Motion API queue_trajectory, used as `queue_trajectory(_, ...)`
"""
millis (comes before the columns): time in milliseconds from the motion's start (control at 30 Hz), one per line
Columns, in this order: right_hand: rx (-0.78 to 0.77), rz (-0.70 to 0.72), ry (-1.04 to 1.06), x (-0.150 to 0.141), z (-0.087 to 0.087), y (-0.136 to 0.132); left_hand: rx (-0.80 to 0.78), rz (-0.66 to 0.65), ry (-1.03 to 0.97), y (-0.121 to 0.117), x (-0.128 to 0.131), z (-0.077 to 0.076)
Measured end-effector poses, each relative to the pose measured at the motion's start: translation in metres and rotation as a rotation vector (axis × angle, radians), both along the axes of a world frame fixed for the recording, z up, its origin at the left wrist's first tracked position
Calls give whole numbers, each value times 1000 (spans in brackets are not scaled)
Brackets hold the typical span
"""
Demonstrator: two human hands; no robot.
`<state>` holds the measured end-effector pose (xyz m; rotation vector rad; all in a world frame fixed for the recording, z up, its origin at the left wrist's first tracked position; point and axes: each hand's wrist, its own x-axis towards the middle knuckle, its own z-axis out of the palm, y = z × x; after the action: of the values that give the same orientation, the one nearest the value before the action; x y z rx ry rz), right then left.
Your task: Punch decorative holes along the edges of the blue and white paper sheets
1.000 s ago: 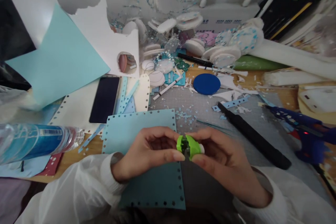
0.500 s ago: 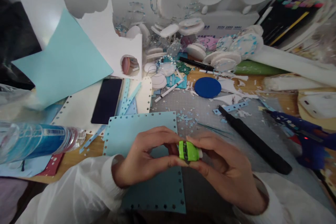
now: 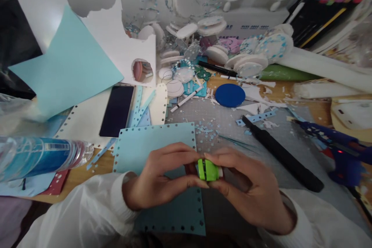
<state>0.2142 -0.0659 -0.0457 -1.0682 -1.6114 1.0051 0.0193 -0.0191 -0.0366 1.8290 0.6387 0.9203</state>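
Note:
A small bright green craft punch [image 3: 211,170] is held between both hands above the mat. My left hand [image 3: 165,176] pinches its left end with thumb and fingertips. My right hand [image 3: 250,184] grips the other end, its thumb below and fingers above; the far side of the punch is hidden there. Under my left hand lies a light blue sheet of paper [image 3: 154,135] with flower-shaped holes along its edges. Tiny blue paper cutouts [image 3: 207,130] are scattered on the grey cutting mat [image 3: 186,114] just beyond the hands.
To the right lie a black pen-like tool [image 3: 279,153] and a blue glue gun [image 3: 343,155] with a red light. A water bottle [image 3: 55,157] lies at left, near a phone [image 3: 116,111]. A blue disc [image 3: 230,95] and piled white discs [image 3: 251,64] sit further back.
Both hands stay around the green punch, which has shifted and turned slightly. The gap between its two green parts looks narrower. The whole view has moved a little.

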Motion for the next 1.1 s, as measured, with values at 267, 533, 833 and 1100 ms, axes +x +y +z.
queue_trajectory(267,-248,16,290,-2,5,1,-96,49,-80,-5,2,12)
queue_trajectory(533,-179,158,381,2,47,27,-41,98,31,10,2,71)
queue_trajectory(833,56,193,113,11,80,36,71,67,27,13,1,88)
queue_trajectory(1100,89,126,-107,13,78,29,120,67,86,9,-3,84)
